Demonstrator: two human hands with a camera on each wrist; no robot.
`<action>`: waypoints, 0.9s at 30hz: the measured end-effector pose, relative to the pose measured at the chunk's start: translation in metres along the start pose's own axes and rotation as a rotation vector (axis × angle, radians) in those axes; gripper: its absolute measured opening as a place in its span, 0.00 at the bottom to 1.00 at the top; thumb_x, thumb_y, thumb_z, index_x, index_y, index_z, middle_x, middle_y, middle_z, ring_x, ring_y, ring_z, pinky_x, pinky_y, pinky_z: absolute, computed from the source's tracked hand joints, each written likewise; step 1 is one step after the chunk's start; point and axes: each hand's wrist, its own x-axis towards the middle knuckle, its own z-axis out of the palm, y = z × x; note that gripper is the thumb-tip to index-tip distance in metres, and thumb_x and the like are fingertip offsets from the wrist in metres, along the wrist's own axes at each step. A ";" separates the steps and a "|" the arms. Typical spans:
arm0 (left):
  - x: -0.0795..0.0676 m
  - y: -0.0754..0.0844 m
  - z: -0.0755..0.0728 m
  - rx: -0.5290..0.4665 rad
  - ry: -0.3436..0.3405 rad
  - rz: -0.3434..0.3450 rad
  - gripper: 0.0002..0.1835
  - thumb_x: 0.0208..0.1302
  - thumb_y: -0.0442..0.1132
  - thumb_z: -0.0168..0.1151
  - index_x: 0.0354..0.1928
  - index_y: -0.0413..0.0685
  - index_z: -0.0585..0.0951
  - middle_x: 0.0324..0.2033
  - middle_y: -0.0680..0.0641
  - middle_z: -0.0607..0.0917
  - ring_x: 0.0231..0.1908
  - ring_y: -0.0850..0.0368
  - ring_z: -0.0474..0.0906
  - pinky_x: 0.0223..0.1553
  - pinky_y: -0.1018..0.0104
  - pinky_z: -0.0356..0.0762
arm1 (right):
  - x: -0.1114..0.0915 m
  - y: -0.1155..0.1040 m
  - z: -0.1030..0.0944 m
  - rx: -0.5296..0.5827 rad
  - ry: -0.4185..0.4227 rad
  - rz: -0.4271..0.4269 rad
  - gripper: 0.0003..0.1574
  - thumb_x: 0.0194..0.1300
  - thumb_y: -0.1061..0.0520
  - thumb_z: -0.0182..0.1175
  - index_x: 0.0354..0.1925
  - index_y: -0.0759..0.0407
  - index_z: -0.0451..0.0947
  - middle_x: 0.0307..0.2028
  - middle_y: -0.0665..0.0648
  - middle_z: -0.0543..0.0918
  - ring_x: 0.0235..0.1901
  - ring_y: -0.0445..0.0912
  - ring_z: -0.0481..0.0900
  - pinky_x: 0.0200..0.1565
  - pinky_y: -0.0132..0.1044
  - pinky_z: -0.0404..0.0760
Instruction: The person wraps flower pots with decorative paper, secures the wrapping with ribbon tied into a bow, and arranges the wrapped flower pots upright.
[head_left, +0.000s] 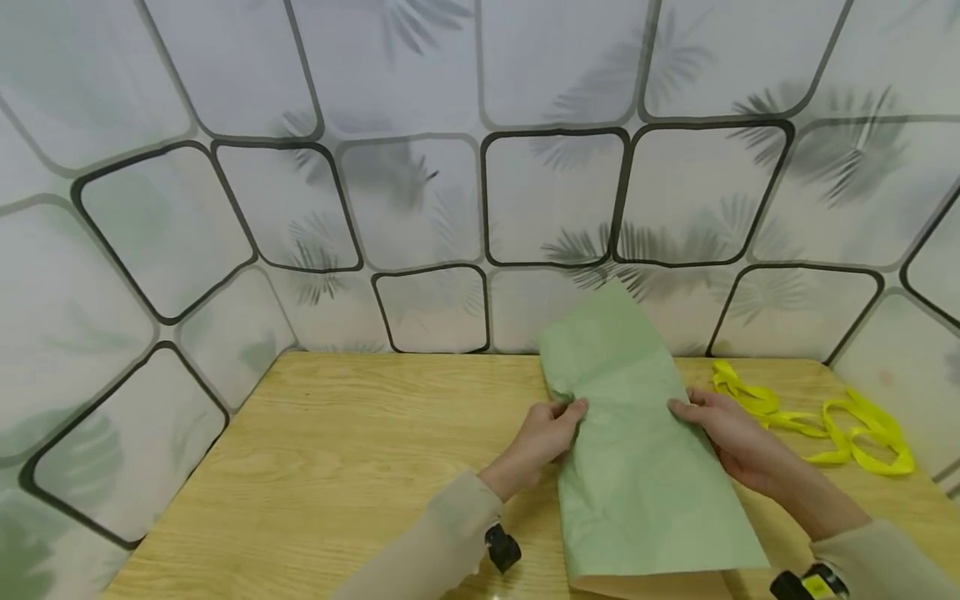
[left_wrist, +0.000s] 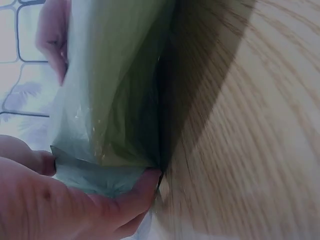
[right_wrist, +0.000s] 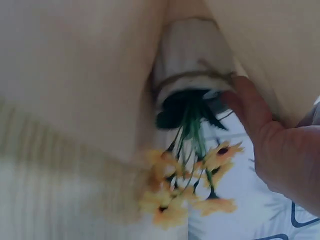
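Green wrapping paper (head_left: 645,475) with a beige inner side stands folded over between both hands, its pointed end toward the wall. My left hand (head_left: 536,437) pinches its creased left edge; in the left wrist view, thumb and fingers close on a fold of the paper (left_wrist: 110,125). At the right edge, my right hand (head_left: 738,442) grips the paper with the thumb over the green side. Under the paper, the right wrist view shows a pale pot (right_wrist: 192,55) tied with twine, holding orange-yellow flowers (right_wrist: 192,187). The right fingers reach to the pot's rim. The head view hides pot and flowers.
Yellow ribbon (head_left: 862,433) lies in loose loops on the right of the wooden table (head_left: 360,450), close beyond the right hand. A patterned cloth wall (head_left: 420,200) encloses the table's back and sides.
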 end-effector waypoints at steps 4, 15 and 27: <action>-0.002 0.004 0.000 0.042 -0.005 0.030 0.18 0.79 0.54 0.51 0.43 0.49 0.82 0.22 0.54 0.71 0.22 0.61 0.65 0.26 0.68 0.66 | 0.000 0.007 0.002 -0.080 0.087 0.005 0.39 0.81 0.44 0.51 0.72 0.70 0.54 0.51 0.57 0.79 0.43 0.45 0.85 0.45 0.44 0.88; -0.007 0.009 0.005 0.099 0.015 0.054 0.21 0.80 0.53 0.50 0.41 0.45 0.82 0.32 0.51 0.77 0.33 0.59 0.71 0.34 0.67 0.70 | -0.015 -0.019 -0.007 -0.529 0.236 -0.029 0.49 0.70 0.42 0.66 0.71 0.72 0.58 0.55 0.75 0.80 0.40 0.49 0.86 0.41 0.44 0.89; -0.005 0.006 0.004 0.075 0.003 0.065 0.20 0.80 0.53 0.51 0.43 0.44 0.82 0.35 0.48 0.80 0.35 0.59 0.74 0.35 0.67 0.73 | -0.012 -0.046 0.031 -1.082 0.373 -0.719 0.29 0.50 0.66 0.79 0.52 0.61 0.84 0.52 0.66 0.84 0.46 0.62 0.84 0.43 0.52 0.86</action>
